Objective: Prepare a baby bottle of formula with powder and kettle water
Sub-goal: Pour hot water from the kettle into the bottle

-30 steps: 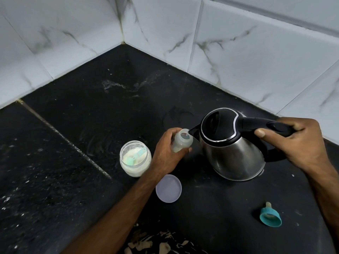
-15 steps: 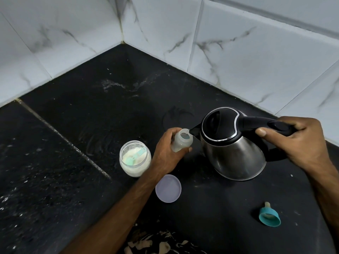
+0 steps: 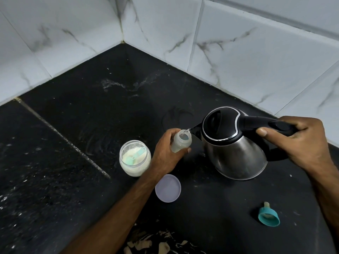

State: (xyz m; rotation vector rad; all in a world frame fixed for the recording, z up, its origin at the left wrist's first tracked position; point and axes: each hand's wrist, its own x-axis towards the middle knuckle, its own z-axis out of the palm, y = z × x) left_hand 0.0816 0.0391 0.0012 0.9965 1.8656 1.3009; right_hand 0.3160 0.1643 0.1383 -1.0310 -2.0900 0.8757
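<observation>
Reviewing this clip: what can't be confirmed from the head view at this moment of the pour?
- Fill level of the bottle: the left hand wraps its wall, and any markings are too small.
- Water left in the kettle: closed lid, opaque steel.
- Powder already in the bottle: cannot tell.
- Handle under the right hand: covered by the grip.
- Patterned thing at the bottom edge: cut off.

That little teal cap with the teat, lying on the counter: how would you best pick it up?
Probably by the teal ring, pinched across its outer rim from above. The teat cap lies on its side on the counter, teat tip pointing away toward the kettle, so the ring's wall is exposed, and fingers stay off the teat.
</observation>
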